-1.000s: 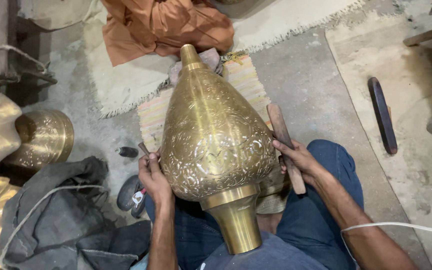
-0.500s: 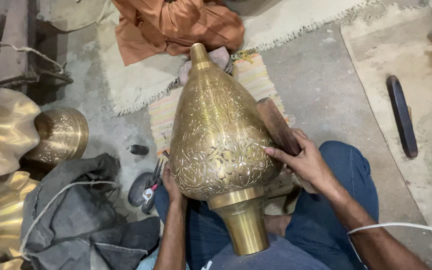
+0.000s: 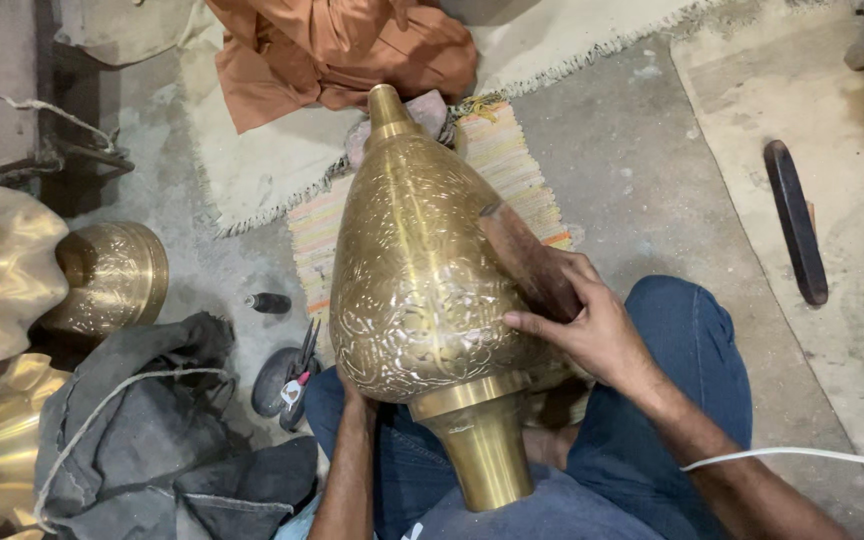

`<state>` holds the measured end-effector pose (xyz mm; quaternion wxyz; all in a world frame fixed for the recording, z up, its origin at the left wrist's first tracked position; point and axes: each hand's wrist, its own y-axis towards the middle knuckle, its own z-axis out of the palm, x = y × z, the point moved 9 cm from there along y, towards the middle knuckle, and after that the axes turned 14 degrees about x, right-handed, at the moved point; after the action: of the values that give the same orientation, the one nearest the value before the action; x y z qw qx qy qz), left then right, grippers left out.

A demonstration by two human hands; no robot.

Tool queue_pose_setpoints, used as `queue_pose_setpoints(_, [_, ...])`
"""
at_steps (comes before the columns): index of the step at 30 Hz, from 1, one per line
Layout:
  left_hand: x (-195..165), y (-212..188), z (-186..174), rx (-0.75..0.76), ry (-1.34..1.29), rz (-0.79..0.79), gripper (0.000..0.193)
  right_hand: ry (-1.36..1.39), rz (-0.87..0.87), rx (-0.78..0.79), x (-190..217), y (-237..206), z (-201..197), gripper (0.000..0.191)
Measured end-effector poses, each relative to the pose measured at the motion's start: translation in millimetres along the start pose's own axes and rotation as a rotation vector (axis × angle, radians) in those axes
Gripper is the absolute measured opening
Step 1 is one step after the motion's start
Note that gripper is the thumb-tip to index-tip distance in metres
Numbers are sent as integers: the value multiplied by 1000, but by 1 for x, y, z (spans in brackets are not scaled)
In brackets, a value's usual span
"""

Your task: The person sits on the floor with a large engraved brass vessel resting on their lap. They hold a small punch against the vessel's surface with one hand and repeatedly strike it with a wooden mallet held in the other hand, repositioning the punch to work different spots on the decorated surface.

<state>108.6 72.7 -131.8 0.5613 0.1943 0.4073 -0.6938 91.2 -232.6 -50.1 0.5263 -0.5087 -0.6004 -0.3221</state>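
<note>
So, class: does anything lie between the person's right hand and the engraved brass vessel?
Nothing visible does. The right hand rests flat on the brass vessel, fingers touching its engraved side. The left hand is mostly hidden under the vessel's other side.

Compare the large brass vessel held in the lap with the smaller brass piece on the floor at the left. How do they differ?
The large brass vessel is teardrop-shaped with narrow necks at both ends; the smaller brass piece is round and bowl-like. The vessel is far larger. The vessel lies across the person's legs, with the right hand on its side and the left hand beneath; the smaller piece lies untouched on the floor. Both are golden and engraved.
</note>
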Motion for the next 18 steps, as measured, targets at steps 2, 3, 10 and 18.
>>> queue_pose_setpoints(2, [12,0,-4,-27,1,-104,46,-40,14,2,3,-1,1,82])
queue_pose_setpoints(3, [15,0,-3,-12,6,-136,47,-60,23,3,3,0,2,83])
queue_pose_setpoints(10, [17,-4,-2,-11,67,-246,51,380,12,28,-8,-2,-1,78])
queue_pose_setpoints(18, [-40,-25,0,-291,407,22,32,705,317,-53,-43,0,-7,68])
